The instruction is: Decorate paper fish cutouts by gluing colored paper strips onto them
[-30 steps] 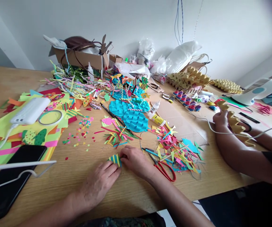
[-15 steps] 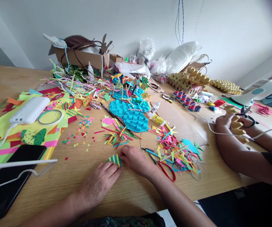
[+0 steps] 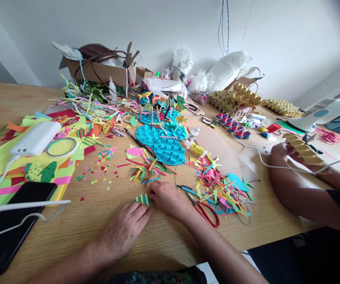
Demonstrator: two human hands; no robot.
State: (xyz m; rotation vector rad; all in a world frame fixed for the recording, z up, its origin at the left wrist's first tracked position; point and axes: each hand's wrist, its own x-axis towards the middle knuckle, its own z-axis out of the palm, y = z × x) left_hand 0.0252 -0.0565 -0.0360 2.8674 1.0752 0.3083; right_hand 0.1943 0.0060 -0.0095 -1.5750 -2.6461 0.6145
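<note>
A small woven paper piece (image 3: pixel 142 199) of blue, yellow and green strips lies on the wooden table (image 3: pixel 78 232) near its front edge. My left hand (image 3: pixel 124 228) rests flat beside it with the fingertips touching its lower edge. My right hand (image 3: pixel 166 199) is curled against its right side, fingers pinching the edge. Loose paper strips (image 3: pixel 146 169) lie just beyond the piece.
Red-handled scissors (image 3: pixel 207 213) and colourful scraps (image 3: pixel 220 189) lie right of my right hand. Blue woven discs (image 3: pixel 168 151), glue bottles (image 3: pixel 196 148), a black phone (image 3: pixel 8 228), a power bank (image 3: pixel 35 138) and coloured sheets surround. A co-worker's hands (image 3: pixel 279 152) at right hold an egg-carton strip (image 3: pixel 304 152).
My hands and the woven piece have barely moved. The co-worker has turned and lifted the egg-carton strip, which now lies flatter and further right.
</note>
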